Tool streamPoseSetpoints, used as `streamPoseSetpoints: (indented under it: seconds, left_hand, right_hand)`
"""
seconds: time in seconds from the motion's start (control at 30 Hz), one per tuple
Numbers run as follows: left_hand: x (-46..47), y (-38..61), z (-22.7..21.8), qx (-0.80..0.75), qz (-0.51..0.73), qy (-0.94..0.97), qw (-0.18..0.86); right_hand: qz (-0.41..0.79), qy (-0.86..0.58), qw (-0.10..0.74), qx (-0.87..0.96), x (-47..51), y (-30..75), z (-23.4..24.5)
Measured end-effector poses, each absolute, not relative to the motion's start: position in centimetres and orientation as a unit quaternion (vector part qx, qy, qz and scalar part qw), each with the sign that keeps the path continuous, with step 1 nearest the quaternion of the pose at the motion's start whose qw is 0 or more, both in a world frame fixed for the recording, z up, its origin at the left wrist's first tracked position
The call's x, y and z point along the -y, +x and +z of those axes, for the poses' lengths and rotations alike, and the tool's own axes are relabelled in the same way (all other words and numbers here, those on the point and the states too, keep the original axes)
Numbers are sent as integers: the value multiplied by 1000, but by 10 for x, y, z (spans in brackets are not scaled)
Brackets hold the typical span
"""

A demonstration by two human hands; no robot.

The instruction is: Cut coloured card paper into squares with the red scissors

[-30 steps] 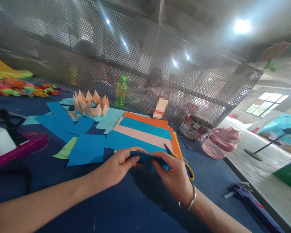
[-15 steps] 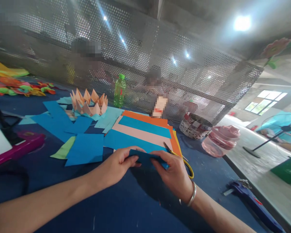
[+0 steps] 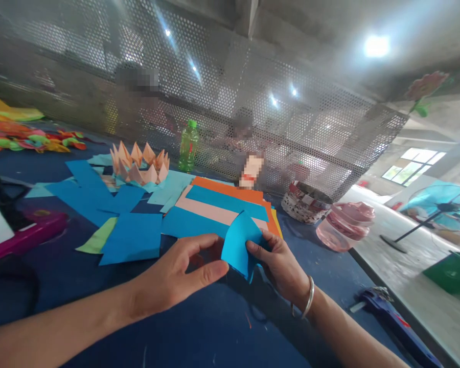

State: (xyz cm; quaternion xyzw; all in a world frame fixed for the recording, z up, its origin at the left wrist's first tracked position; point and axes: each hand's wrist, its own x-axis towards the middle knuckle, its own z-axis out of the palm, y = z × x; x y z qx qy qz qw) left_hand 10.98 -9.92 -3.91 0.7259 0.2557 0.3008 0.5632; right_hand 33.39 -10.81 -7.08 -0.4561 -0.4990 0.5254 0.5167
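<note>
Both my hands hold one small blue paper piece (image 3: 238, 245) just above the dark blue table (image 3: 199, 327). My left hand (image 3: 180, 273) pinches its lower left corner between thumb and fingers. My right hand (image 3: 279, 263), with a silver bangle on the wrist, grips its right side. The paper stands up, curved and partly folded. Right behind it lies a stack of blue, pink and orange sheets (image 3: 222, 207).
Blue and green paper offcuts (image 3: 111, 220) lie to the left, with a folded paper crown (image 3: 140, 166) and a green bottle (image 3: 187, 145) behind. A pink tool (image 3: 26, 232) sits far left. A woven basket (image 3: 304, 202) and pink container (image 3: 347, 225) stand right, by a mesh screen.
The blue paper was held flat and low between both hands; now it is lifted and bent upright. The scissors seen by my right hand are hidden.
</note>
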Motion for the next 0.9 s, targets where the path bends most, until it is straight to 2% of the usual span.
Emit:
streamPoseSetpoints:
  seconds: [0.17,0.33,0.47,0.73,0.9]
  left_hand:
    - [97,111,-47,-318,316,716,536]
    - [89,114,-59,-357,342,738,459]
    - [82,114,-60,-398,339,760,386]
    - [82,118,-60,-370,336,692,521]
    - [80,115,-63,-323,371,737,463]
  right_hand:
    - [444,-490,491,567,108,335,-71]
    - [229,-535,457,673,109,337,-66]
    - [102,-518,438,728,112,337,-67]
    - [-60,-443,390,805,119,334,-74]
    - [-119,-306,388,861,123,335,-66]
